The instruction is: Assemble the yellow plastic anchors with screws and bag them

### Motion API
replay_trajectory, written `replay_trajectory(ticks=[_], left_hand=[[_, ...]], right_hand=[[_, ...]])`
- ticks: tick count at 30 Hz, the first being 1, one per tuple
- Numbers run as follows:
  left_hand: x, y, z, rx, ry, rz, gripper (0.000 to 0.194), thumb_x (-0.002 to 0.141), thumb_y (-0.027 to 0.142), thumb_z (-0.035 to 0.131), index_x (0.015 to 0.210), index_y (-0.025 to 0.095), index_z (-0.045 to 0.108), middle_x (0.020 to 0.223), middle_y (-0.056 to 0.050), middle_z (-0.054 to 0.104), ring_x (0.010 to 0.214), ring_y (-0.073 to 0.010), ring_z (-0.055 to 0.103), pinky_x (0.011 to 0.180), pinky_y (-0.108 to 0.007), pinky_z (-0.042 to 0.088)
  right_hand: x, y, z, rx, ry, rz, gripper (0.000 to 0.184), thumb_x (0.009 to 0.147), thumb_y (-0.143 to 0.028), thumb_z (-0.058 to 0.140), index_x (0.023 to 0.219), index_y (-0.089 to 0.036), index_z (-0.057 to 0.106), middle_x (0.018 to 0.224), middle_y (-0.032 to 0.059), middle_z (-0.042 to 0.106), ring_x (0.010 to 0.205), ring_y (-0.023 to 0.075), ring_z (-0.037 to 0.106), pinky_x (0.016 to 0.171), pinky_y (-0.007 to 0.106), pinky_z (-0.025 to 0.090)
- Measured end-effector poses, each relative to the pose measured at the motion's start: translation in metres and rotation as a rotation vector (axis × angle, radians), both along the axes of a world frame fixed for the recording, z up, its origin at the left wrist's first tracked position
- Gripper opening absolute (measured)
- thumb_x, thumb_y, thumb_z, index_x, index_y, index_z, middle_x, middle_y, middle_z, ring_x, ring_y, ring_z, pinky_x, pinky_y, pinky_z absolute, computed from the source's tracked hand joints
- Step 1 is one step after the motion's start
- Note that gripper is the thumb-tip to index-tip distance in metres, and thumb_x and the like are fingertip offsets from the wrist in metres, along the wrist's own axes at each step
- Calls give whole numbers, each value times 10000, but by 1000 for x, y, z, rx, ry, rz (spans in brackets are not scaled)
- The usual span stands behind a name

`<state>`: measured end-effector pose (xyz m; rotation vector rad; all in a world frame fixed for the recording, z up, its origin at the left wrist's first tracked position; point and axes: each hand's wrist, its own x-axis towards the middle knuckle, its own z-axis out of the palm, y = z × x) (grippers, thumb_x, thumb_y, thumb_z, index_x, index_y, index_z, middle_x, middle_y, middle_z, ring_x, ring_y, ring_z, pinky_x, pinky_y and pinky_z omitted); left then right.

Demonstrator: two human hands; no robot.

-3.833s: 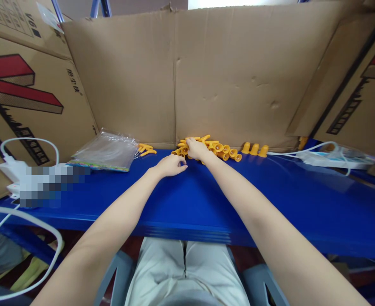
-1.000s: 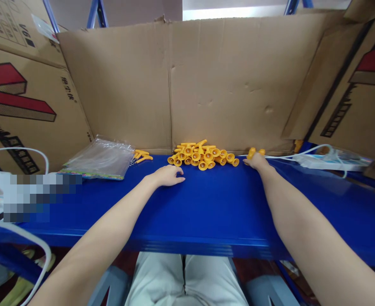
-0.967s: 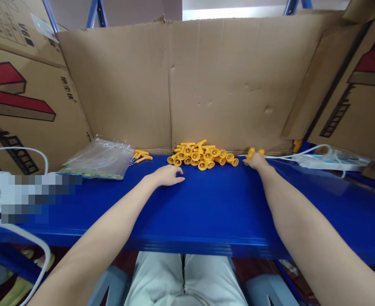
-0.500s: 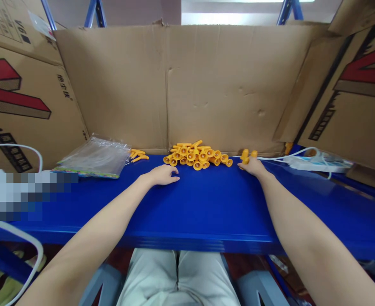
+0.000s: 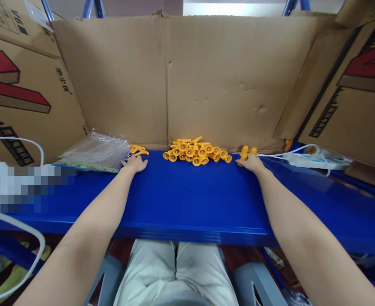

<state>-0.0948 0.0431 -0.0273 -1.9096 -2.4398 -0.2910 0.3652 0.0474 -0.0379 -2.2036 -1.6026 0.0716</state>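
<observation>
My left hand (image 5: 134, 164) rests at the back left with its fingers spread. Just beyond its fingertips lie several yellow T-shaped handles (image 5: 139, 149) with small metal chains. My right hand (image 5: 253, 163) is closed around a yellow thimble-shaped cup (image 5: 243, 152), thumb on the left side. Another yellow cup (image 5: 253, 151) shows above the knuckles; the hand hides the lower parts. Between the hands, a pile of yellow bell-shaped pieces (image 5: 196, 153) lies against the cardboard, most with their hollow ends facing me.
A stack of clear plastic bags (image 5: 94, 153) lies left of my left hand. Tall cardboard (image 5: 225, 85) walls the back of the blue table (image 5: 190, 199). White cables and a power strip (image 5: 314, 160) lie at the right; a white cable (image 5: 31, 229) loops at the left edge.
My left hand has moved left from beside the yellow pile to the T-shaped handles, and its fingers have spread. My right hand earlier went from the pile to the cups and stays there.
</observation>
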Motion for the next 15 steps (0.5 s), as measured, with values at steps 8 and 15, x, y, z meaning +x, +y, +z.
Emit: replay_trajectory(ticks=[8, 15], left_hand=[[-1, -1, -1, 19, -48, 65, 608, 878, 481, 333, 1388, 154, 384, 1487, -200, 302, 1376, -374, 242, 1054, -611, 231], [1, 1, 2, 141, -66, 87, 442, 843, 397, 439, 1234, 230, 560, 1392, -143, 463, 1303, -356, 374, 1007, -555, 337]], right_hand=[[1, 1, 0, -4, 11, -1, 515, 815, -462, 565, 1174, -93, 578, 1109, 196, 613, 1078, 320, 577, 872, 371, 451], [5, 8, -7, 46, 24, 5, 547, 781, -459, 600, 1183, -90, 578, 1098, 201, 607, 1067, 325, 576, 868, 392, 447]])
